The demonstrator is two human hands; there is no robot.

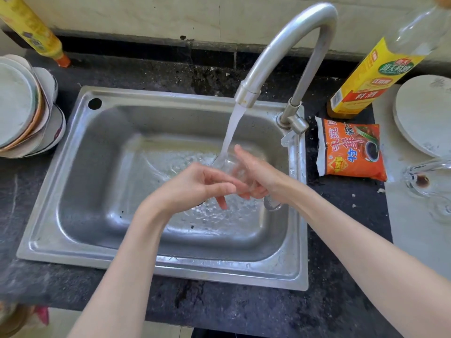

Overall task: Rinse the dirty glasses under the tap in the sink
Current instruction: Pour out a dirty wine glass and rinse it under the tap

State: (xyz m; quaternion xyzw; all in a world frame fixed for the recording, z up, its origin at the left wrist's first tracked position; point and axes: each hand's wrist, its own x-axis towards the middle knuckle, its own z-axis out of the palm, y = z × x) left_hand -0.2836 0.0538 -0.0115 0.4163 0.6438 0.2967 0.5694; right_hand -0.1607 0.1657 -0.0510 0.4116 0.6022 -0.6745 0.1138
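Note:
A clear glass (228,167) is held tilted over the steel sink (102,152), right under the water running from the curved tap (288,37). My right hand (261,174) grips it from the right, fingers curled around its side. My left hand (200,184) meets it from the left, with thumb and fingers curled at its rim and one finger pointing down through the wet glass. The glass is hard to make out behind the water and fingers. A second clear glass (424,179), with a dark red stain inside, lies on its side on the right counter.
Stacked plates and bowls (22,108) stand left of the sink, with a yellow bottle (31,28) behind them. On the right are an orange sauce packet (351,150), a tall yellow-labelled bottle (366,79) and a white plate (424,115). Water pools on the sink floor.

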